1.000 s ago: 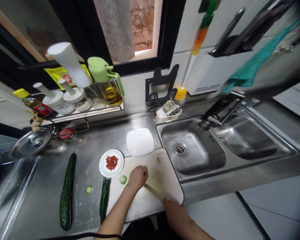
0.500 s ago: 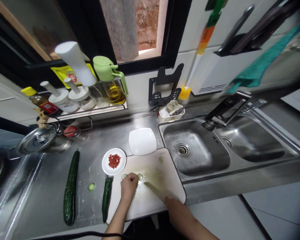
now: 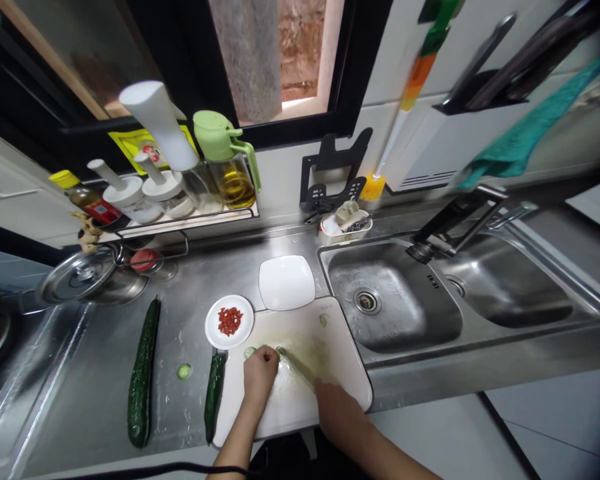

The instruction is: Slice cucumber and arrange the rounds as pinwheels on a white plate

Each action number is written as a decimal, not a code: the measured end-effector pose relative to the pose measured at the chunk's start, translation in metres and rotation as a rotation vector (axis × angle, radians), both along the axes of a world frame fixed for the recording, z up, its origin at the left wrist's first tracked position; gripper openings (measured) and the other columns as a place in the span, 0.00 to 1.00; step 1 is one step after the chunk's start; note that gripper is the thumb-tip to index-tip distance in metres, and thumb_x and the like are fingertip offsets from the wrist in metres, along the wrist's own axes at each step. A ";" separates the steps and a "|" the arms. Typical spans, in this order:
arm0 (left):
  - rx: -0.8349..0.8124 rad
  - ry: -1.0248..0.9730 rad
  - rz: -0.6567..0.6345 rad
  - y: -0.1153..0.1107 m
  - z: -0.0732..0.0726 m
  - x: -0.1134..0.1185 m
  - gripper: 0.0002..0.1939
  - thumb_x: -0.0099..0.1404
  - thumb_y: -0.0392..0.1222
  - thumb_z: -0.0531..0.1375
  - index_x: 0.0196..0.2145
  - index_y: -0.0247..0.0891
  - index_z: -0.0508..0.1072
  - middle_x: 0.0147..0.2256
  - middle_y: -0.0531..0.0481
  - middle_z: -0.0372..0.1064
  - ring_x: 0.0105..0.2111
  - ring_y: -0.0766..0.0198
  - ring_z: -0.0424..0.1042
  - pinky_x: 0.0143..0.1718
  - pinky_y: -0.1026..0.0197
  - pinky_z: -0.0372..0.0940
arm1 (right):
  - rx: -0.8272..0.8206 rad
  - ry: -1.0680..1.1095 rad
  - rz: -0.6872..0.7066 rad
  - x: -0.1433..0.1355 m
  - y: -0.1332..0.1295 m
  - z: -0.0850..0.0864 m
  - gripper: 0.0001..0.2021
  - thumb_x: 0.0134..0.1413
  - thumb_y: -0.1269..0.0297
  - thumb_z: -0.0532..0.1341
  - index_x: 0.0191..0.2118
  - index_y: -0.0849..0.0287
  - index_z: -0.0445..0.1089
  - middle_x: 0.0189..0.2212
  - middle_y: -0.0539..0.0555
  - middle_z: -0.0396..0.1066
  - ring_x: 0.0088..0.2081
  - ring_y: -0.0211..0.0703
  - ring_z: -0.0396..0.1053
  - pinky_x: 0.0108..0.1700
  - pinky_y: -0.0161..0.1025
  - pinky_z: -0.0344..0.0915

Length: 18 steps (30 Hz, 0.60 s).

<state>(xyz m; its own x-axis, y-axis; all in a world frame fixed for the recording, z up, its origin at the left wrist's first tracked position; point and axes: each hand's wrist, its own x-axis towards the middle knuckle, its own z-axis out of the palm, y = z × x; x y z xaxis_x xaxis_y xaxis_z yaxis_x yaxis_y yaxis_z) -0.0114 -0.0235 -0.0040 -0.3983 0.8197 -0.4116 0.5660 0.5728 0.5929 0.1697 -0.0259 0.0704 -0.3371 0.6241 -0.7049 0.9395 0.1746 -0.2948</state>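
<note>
A pale cutting board point(image 3: 300, 413) lies on the steel counter. Over its left part my left hand point(image 3: 261, 375) is closed, fingers bent down beside small pale green cucumber pieces point(image 3: 250, 351); what its fingertips grip is hidden. My right hand point(image 3: 337, 407) is wrapped round the handle of a knife point(image 3: 297, 365), whose blade points up and left to a piece by my left fingertips. A short dark green cucumber point(image 3: 214, 393) lies along the board's left edge. A thin green slice point(image 3: 323, 320) rests near the board's top right.
Behind the board are a white plate with red bits point(image 3: 214, 328) and a square white plate point(image 3: 287, 283). A long cucumber point(image 3: 143, 380) and a green end piece point(image 3: 184, 371) lie left. The sink point(image 3: 395, 300) is right; a condiment rack point(image 3: 180, 225) stands at the back left.
My right hand has moved left and slightly up with the knife, bringing the blade to the piece beside my left fingertips. My left hand stays closed in nearly the same place.
</note>
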 end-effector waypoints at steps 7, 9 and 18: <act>0.034 0.015 0.006 -0.001 -0.004 0.000 0.10 0.57 0.39 0.54 0.24 0.38 0.73 0.22 0.52 0.71 0.25 0.66 0.68 0.30 0.66 0.56 | -0.002 -0.005 -0.012 -0.004 0.002 0.001 0.22 0.52 0.82 0.46 0.51 0.66 0.66 0.41 0.65 0.72 0.44 0.50 0.71 0.42 0.41 0.64; 0.042 0.007 0.015 -0.001 -0.004 0.000 0.09 0.57 0.39 0.54 0.24 0.38 0.72 0.21 0.53 0.70 0.24 0.66 0.67 0.30 0.66 0.56 | -0.004 -0.014 0.012 -0.005 0.003 0.002 0.23 0.52 0.82 0.46 0.51 0.67 0.66 0.41 0.65 0.72 0.44 0.51 0.71 0.42 0.41 0.64; 0.021 0.006 0.006 0.000 -0.005 -0.001 0.10 0.58 0.39 0.54 0.24 0.38 0.73 0.22 0.52 0.71 0.25 0.66 0.68 0.30 0.66 0.56 | 0.028 0.003 -0.011 -0.005 -0.001 -0.005 0.23 0.51 0.82 0.45 0.50 0.65 0.66 0.41 0.63 0.73 0.44 0.49 0.70 0.44 0.42 0.64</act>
<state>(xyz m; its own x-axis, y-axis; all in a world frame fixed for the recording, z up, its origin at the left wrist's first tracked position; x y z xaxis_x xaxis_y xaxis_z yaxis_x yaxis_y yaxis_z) -0.0121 -0.0233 -0.0094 -0.4052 0.8258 -0.3923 0.5663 0.5636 0.6014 0.1647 -0.0267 0.0653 -0.3322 0.6476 -0.6857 0.9405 0.1723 -0.2929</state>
